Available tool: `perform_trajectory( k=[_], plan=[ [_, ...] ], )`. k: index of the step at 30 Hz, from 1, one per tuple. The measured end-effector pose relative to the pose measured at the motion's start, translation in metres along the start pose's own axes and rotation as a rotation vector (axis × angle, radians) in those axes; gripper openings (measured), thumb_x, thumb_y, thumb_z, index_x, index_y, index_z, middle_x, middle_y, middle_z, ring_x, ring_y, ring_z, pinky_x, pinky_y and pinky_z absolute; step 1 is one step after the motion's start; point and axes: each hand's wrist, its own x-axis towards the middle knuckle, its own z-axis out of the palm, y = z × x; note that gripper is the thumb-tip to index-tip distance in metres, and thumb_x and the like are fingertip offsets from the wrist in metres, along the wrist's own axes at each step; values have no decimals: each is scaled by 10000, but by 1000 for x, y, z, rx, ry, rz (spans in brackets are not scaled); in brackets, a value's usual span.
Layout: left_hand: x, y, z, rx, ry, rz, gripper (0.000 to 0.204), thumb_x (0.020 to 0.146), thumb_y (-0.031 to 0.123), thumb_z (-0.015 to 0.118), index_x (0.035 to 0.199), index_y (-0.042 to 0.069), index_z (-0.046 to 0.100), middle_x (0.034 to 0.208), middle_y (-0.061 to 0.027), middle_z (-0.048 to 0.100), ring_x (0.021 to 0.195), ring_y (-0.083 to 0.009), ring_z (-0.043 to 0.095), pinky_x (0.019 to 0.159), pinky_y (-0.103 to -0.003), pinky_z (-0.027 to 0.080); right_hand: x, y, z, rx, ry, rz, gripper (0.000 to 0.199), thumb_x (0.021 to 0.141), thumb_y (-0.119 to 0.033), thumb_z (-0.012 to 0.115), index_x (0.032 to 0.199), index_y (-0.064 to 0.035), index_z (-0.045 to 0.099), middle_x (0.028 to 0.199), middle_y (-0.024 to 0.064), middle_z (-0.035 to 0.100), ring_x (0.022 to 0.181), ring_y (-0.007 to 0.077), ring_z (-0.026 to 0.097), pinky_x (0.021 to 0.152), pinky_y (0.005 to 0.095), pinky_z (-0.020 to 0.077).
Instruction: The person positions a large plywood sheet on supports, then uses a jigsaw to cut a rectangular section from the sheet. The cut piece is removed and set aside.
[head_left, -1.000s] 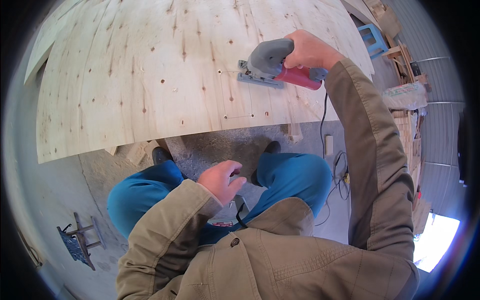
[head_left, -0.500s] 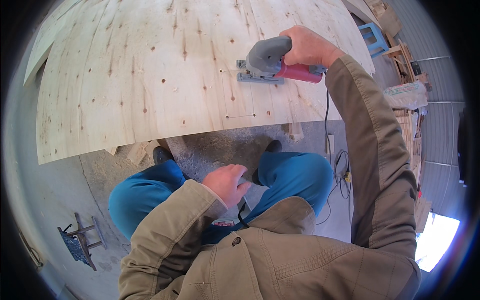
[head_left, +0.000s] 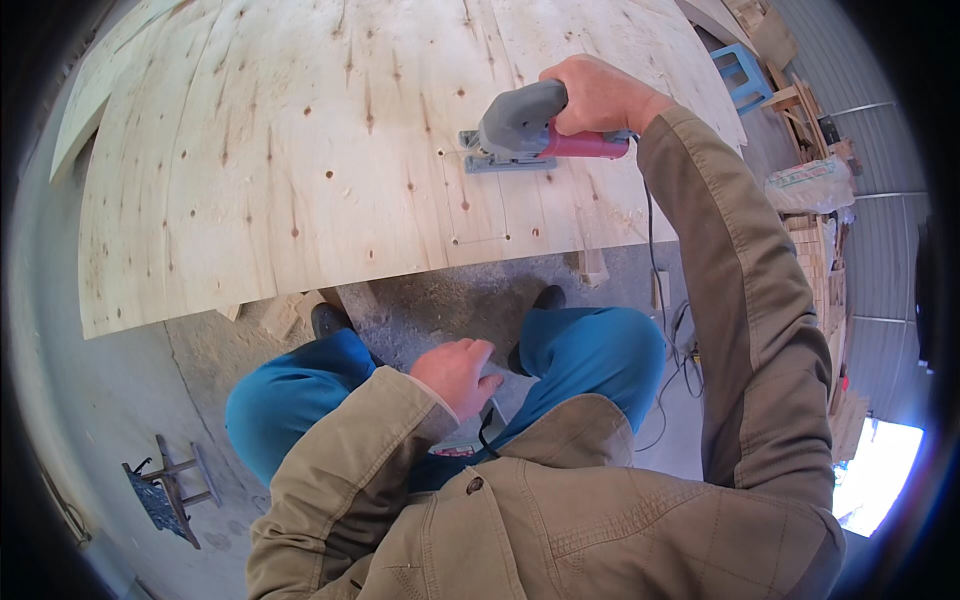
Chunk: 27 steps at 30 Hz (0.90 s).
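Observation:
My right hand [head_left: 602, 92] is wrapped round the handle of a grey and red jigsaw [head_left: 518, 122]. The saw's base rests on a large pale plywood sheet [head_left: 290, 110], its front pointing left. A thin-lined rectangle with small drilled holes at corners shows on the wood. The saw stands on its upper edge, just right of the upper left hole [head_left: 441, 153]; the blade is hidden. Over my lap hangs my left hand [head_left: 455, 378], below the sheet's near edge and away from the saw. Its fingers are loosely bent, the thumb apart, and nothing shows in it.
A black cord [head_left: 652, 240] drops from the saw past the sheet's right edge to the floor. Wood offcuts [head_left: 285, 312] and sawdust lie beneath the near edge. Left stands a small folding stool [head_left: 170, 490]; at far right are a blue plastic stool [head_left: 741, 77] and stacked wood [head_left: 808, 260].
The jigsaw has slid a little to the left, closer to the upper left hole, with my right hand on it. My left hand has stayed over my lap, its fingers shifting slightly.

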Motion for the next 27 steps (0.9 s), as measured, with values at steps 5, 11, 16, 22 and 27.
perform_trajectory(
  k=[5,11,16,22,27],
  plan=[
    [1,1,2,23,-5,-7,401,925,313,725,1200,29,657,1103,-195,694,1053,-393,672,911,-462,546,4,-3,-3,-3,-9,-54,239,626,-102,713,835,10,673,706,171,648,647,292,598,648,395,501],
    [3,2,1,5,-14,27,409,922,311,728,1206,25,656,1111,-202,697,1057,-400,673,910,-467,548,10,-5,-6,-40,-26,-98,273,624,-90,689,870,28,708,770,215,687,706,355,649,667,420,524],
    [6,5,2,-8,-25,19,416,917,303,735,1213,22,655,1117,-209,702,1058,-403,676,908,-472,552,14,-2,-1,-24,-12,-89,262,616,-110,720,845,10,681,725,178,660,647,301,598,642,389,493],
    [5,6,4,-7,-22,30,419,918,298,736,1220,19,653,1124,-211,705,1061,-404,676,906,-472,552,13,-3,2,3,1,-93,265,622,-84,677,861,26,709,748,212,676,694,366,643,656,436,517],
    [5,6,6,12,-48,13,431,923,305,733,1234,19,650,1129,-209,704,1066,-402,674,912,-468,549,13,-6,3,-11,14,-80,271,633,-88,682,882,13,715,763,199,688,702,359,651,657,426,526]
  ],
)
